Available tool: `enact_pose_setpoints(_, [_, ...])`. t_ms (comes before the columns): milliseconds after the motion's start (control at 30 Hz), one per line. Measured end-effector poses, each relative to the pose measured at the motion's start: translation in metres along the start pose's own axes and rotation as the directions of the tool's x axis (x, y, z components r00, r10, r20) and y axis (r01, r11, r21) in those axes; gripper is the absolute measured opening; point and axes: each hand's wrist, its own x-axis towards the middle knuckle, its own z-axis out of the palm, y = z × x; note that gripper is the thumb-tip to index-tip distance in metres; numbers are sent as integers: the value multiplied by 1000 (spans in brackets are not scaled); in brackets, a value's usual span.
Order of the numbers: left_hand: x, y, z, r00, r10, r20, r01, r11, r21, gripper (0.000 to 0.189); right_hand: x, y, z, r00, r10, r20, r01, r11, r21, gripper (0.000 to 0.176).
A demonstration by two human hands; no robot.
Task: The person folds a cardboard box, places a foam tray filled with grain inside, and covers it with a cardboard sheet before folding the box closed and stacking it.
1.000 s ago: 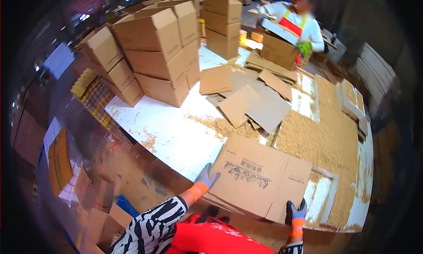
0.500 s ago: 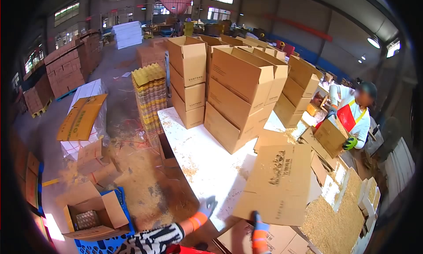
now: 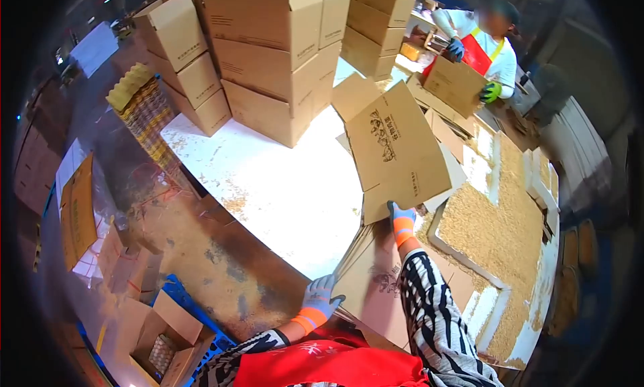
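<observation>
My right hand, in a grey glove with an orange cuff, grips the lower edge of a folded-flat cardboard carton with dark print. The carton is tilted up over the white table. Gloved alike, my left hand has its fingers spread and its thumb apart, beside the left edge of a stack of flat cartons. Whether it touches that edge I cannot tell.
Stacked open boxes stand at the table's back. Grain-like material lies in frames on the right. Beyond, a co-worker in a red apron holds cardboard. Egg trays stand left; an open box sits at lower left.
The view has turned and tilted down, bringing the red apron and both striped sleeves into view. The carton in my right hand now stands more tilted, and my left hand is beside the flat stack.
</observation>
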Motion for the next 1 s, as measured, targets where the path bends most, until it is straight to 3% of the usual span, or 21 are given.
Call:
enact_pose_setpoints(67, [0,2,5,1000,-19,0,19,999,29,70,23,-15,-30,999,-6,-46,4,999,-49,36])
enact_pose_setpoints(133, [3,11,-4,999,-39,37,37,998,48,70,17,-43,-63,973,155,173,-211,901,379,36])
enact_pose_setpoints(200, [4,6,1,991,-103,80,103,995,2,71,3,-58,-91,992,11,128,-70,884,462,35])
enact_pose_setpoints(267, [7,5,-3,987,-111,114,114,993,-25,74,-27,-71,-141,980,28,197,-132,832,539,31])
enact_pose_setpoints(333, [13,-3,7,996,-79,30,76,993,87,80,-61,-47,-189,977,-125,172,43,907,418,25])
enact_pose_setpoints(433, [40,40,-21,989,-17,-146,-52,888,-457,78,-150,-44,-267,957,-62,283,9,983,183,29])
enact_pose_setpoints(467, [47,58,-13,980,15,-199,-152,702,-696,78,-176,-27,-288,944,-129,303,122,992,43,34])
enact_pose_setpoints(500, [45,99,-46,992,66,-106,-124,601,-790,76,-195,-41,-303,725,-618,305,689,642,-337,37])
enact_pose_setpoints(533, [43,139,-78,993,116,-11,-67,497,-865,75,-217,-28,-315,722,-563,403,688,648,-328,46])
enact_pose_setpoints(600, [41,170,-70,995,100,0,-42,417,-908,68,-245,-32,-339,729,86,679,385,769,-510,55])
enact_pose_setpoints(633, [38,189,-69,996,81,38,12,300,-954,66,-249,-15,-346,658,-43,752,475,799,-370,58])
enact_pose_setpoints(667, [32,209,-78,986,67,152,151,21,-988,64,-250,1,-355,572,-182,800,555,804,-214,62])
enact_pose_setpoints(700, [32,208,-76,985,162,58,18,242,-970,62,-239,-6,-368,504,178,845,344,856,-385,64])
enact_pose_setpoints(733, [32,207,-75,967,254,-37,-146,428,-892,60,-221,-17,-379,493,174,852,287,892,-349,65])
enact_pose_setpoints(767, [37,210,-60,987,155,-45,-73,182,-980,58,-214,-31,-381,649,-4,761,62,997,-48,67])
enact_pose_setpoints(800, [38,225,-61,998,45,-52,-57,123,-991,56,-203,-61,-379,690,-60,722,-186,948,256,74])
enact_pose_setpoints(833, [39,241,-62,996,-65,-58,-54,61,-997,54,-201,-105,-377,691,-159,705,-184,904,385,81])
enact_pose_setpoints(900, [49,234,-52,995,-39,-90,-75,282,-956,55,-200,-128,-361,607,-320,728,108,940,323,88])
enact_pose_setpoints(933, [50,234,-51,995,-82,-59,-47,139,-989,60,-197,-127,-354,563,-317,764,241,946,215,90])
enact_pose_setpoints(967, [51,238,-54,992,-126,-28,-30,-9,-1000,65,-191,-110,-351,611,-220,761,120,975,186,90])
enact_pose_setpoints(1000, [45,242,-61,979,-150,-138,-109,187,-976,70,-183,-104,-361,610,-90,788,-200,944,263,85])
